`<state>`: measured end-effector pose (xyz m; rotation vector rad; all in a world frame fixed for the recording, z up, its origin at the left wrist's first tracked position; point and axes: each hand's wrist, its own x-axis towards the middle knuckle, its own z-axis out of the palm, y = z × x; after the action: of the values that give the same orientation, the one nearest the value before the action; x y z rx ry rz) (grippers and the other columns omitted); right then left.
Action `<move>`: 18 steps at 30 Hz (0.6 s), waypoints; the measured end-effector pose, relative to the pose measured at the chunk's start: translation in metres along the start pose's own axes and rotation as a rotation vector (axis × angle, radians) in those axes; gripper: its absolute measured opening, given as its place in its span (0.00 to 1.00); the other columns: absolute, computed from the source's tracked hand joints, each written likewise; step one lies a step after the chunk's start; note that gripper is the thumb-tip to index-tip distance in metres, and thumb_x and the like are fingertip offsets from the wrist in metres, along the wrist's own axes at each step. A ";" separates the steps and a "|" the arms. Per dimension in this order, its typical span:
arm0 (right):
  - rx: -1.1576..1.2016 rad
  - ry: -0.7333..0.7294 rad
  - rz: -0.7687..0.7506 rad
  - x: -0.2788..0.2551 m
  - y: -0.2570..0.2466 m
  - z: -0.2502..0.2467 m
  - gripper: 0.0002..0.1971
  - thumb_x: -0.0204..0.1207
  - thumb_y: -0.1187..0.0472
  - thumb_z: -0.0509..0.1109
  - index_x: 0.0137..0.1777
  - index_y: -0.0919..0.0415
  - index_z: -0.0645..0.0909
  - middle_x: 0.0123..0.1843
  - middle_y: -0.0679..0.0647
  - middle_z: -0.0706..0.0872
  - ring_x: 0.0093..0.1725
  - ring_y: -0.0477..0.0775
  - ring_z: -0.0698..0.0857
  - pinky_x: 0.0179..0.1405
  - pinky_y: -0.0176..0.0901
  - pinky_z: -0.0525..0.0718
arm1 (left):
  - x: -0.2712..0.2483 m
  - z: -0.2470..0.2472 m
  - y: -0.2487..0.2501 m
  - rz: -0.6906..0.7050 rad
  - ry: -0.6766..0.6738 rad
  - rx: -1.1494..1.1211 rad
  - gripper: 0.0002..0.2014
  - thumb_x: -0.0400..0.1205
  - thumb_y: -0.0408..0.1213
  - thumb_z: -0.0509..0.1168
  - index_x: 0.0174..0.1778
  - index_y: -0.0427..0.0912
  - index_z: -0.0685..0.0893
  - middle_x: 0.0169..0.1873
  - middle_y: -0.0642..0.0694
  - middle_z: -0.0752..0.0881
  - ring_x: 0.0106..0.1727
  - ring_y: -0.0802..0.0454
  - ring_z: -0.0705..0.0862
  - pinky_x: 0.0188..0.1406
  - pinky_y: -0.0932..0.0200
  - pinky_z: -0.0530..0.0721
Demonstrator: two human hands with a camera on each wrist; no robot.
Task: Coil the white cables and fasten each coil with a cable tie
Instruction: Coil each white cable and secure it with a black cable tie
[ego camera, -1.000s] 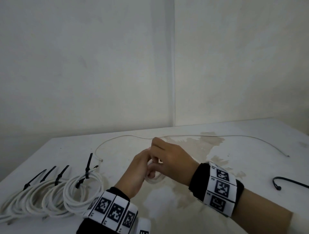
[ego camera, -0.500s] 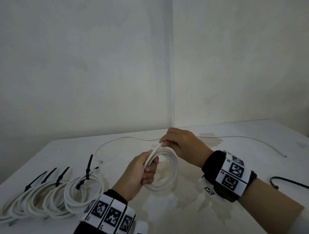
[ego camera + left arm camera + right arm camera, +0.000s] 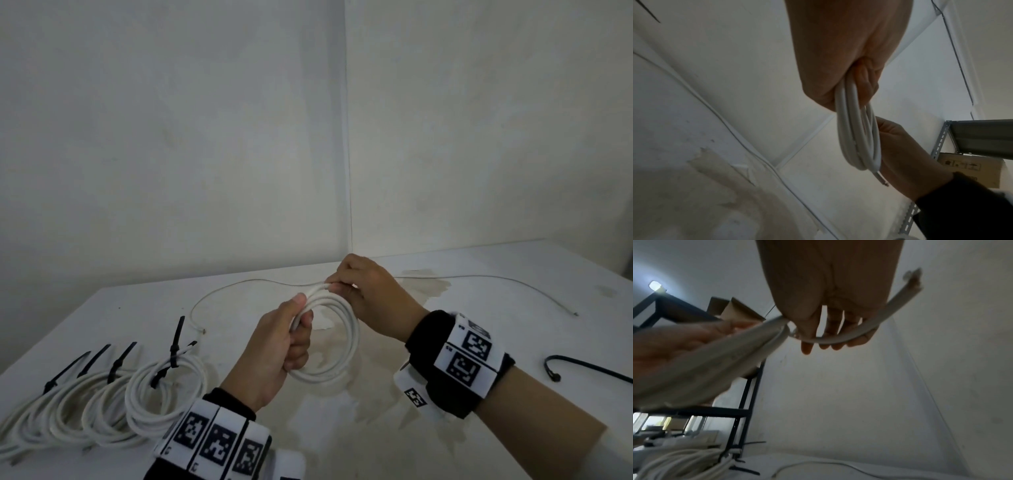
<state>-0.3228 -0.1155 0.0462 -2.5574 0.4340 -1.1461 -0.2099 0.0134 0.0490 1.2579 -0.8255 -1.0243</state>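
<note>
Left hand (image 3: 274, 346): clenched around white cable coil (image 3: 337, 337), held above table (image 3: 479, 308) | Right hand (image 3: 370, 298): coil's top strand pinched by fingertips | Finished coils (image 3: 102, 407): laid at table's left, black cable ties (image 3: 176, 339) fitted

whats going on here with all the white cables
A person is coiling a white cable. The left hand grips one side of the coil above the table, and the right hand pinches its top, where the cable's end sits. No tie is on it yet. Finished coils with black cable ties lie to the left, a loose cable lies behind, and a spare black cable tie lies to the right.
</note>
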 end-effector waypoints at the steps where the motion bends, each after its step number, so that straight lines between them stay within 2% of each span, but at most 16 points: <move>1: -0.014 -0.033 0.035 -0.001 -0.001 -0.001 0.13 0.78 0.58 0.65 0.50 0.65 0.87 0.40 0.51 0.76 0.39 0.46 0.71 0.40 0.27 0.68 | -0.001 -0.001 -0.001 0.005 0.008 -0.008 0.19 0.85 0.43 0.53 0.28 0.40 0.72 0.16 0.53 0.61 0.15 0.61 0.56 0.12 0.68 0.56; 4: 0.000 -0.175 0.153 -0.004 -0.002 -0.008 0.11 0.79 0.60 0.66 0.52 0.65 0.86 0.39 0.49 0.76 0.35 0.43 0.72 0.39 0.32 0.68 | 0.000 -0.005 -0.003 0.017 0.029 -0.043 0.19 0.85 0.43 0.52 0.28 0.41 0.71 0.15 0.54 0.61 0.14 0.61 0.56 0.11 0.69 0.56; 7: 0.028 -0.262 0.246 -0.004 -0.007 -0.014 0.09 0.79 0.61 0.66 0.49 0.64 0.86 0.40 0.48 0.79 0.34 0.38 0.74 0.36 0.25 0.70 | 0.001 -0.007 -0.002 0.028 0.035 -0.078 0.20 0.85 0.43 0.52 0.28 0.41 0.71 0.14 0.55 0.61 0.13 0.62 0.56 0.10 0.70 0.56; 10: 0.056 -0.271 0.304 -0.003 -0.010 -0.018 0.09 0.78 0.61 0.67 0.48 0.63 0.87 0.37 0.45 0.81 0.31 0.38 0.76 0.33 0.22 0.71 | 0.002 -0.007 -0.003 0.029 0.041 -0.110 0.19 0.85 0.43 0.52 0.28 0.41 0.71 0.14 0.55 0.61 0.13 0.62 0.55 0.10 0.70 0.56; 13: 0.234 -0.244 0.400 -0.005 -0.012 -0.016 0.07 0.78 0.68 0.65 0.48 0.67 0.85 0.32 0.45 0.82 0.25 0.37 0.79 0.31 0.23 0.76 | 0.003 -0.007 -0.002 0.042 0.042 -0.137 0.19 0.85 0.43 0.51 0.28 0.41 0.70 0.14 0.55 0.61 0.13 0.62 0.55 0.10 0.71 0.56; 14: 0.299 -0.235 0.431 -0.006 -0.014 -0.014 0.08 0.78 0.70 0.63 0.48 0.67 0.85 0.34 0.47 0.84 0.27 0.38 0.82 0.33 0.25 0.79 | 0.004 -0.007 -0.001 0.049 0.043 -0.143 0.19 0.85 0.43 0.51 0.28 0.41 0.70 0.15 0.55 0.61 0.13 0.62 0.55 0.10 0.71 0.56; 16: 0.459 -0.203 0.508 -0.006 -0.015 -0.010 0.10 0.80 0.69 0.61 0.51 0.69 0.84 0.41 0.55 0.88 0.36 0.48 0.86 0.40 0.33 0.85 | 0.005 -0.008 0.001 0.056 0.046 -0.153 0.19 0.85 0.43 0.51 0.28 0.41 0.70 0.15 0.55 0.60 0.13 0.62 0.55 0.10 0.71 0.57; 18: 0.671 -0.182 0.601 -0.007 -0.020 -0.009 0.14 0.81 0.63 0.60 0.54 0.73 0.83 0.42 0.59 0.86 0.39 0.52 0.84 0.43 0.38 0.85 | 0.007 -0.008 0.001 0.057 0.059 -0.156 0.19 0.85 0.43 0.52 0.28 0.42 0.70 0.15 0.55 0.60 0.13 0.62 0.55 0.11 0.71 0.57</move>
<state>-0.3311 -0.0962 0.0544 -1.7501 0.5941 -0.6718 -0.2000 0.0101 0.0487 1.1212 -0.7184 -0.9820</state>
